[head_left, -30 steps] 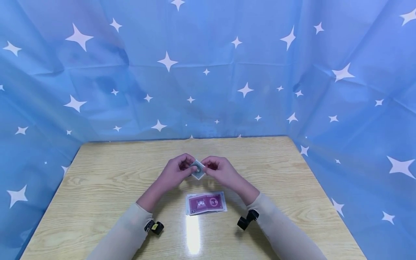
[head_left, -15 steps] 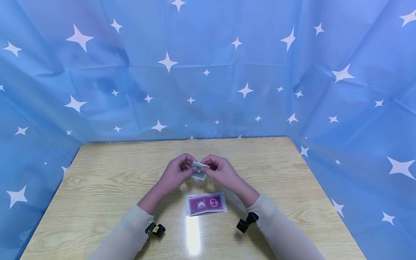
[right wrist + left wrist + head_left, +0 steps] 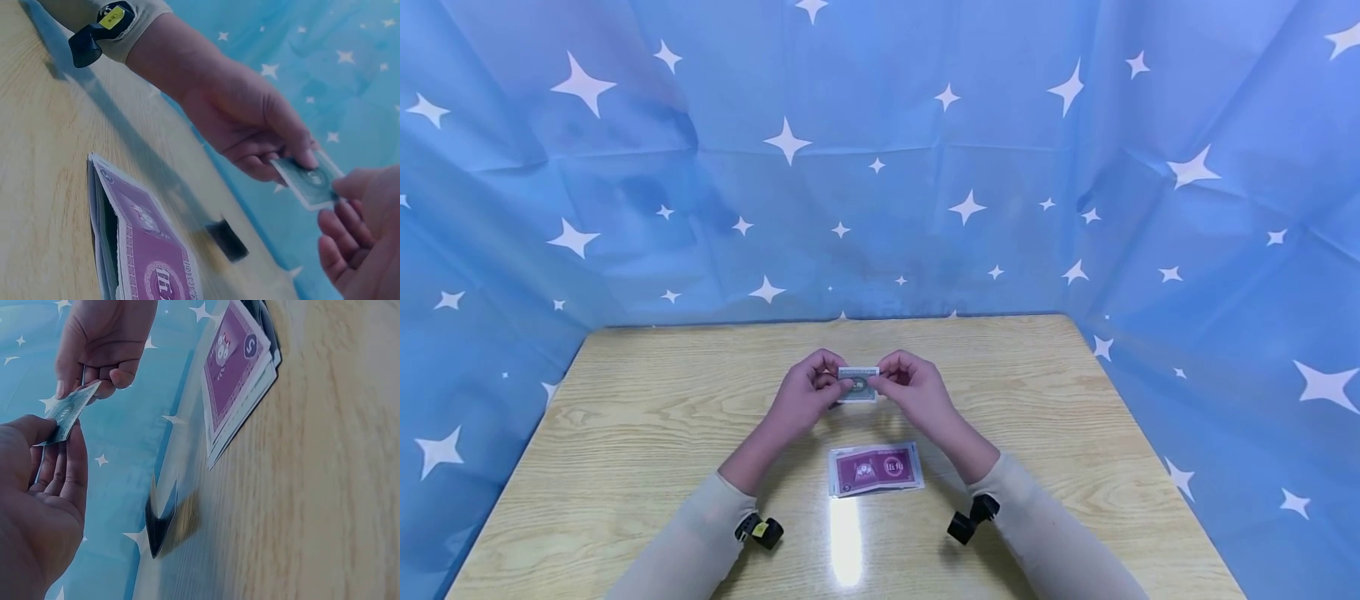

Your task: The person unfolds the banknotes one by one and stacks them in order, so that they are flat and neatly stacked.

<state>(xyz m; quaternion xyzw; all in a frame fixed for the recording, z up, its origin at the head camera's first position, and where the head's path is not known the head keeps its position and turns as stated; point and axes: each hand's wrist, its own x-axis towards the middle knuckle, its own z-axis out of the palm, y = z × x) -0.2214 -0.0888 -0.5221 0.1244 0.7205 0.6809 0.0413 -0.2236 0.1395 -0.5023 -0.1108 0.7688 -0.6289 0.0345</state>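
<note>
Both hands are working one small green note (image 3: 859, 394): left hand (image 3: 808, 400) is pinching its left side, thumb on the face, fingers behind, and right hand (image 3: 921, 402) is pinching its right side likewise. The note is hanging off the wooden table (image 3: 1037, 408), beyond a purple-topped stack of notes (image 3: 877, 470) lying between the forearms. Step in hand looks like two-handed squaring or shaping of the green note; can't tell if it's folded. Next move is probably calling for even pinches at both sides, and for one side being freed if the note is to be set down. A small dark bent piece (image 3: 227, 240) is sitting on the table low under the hands, so lowering would be needing care there. The table's far edge is running fairly near behind the hands, starry curtain (image 3: 880, 242) beyond; side edges are lying well apart, giving more sideways room.
</note>
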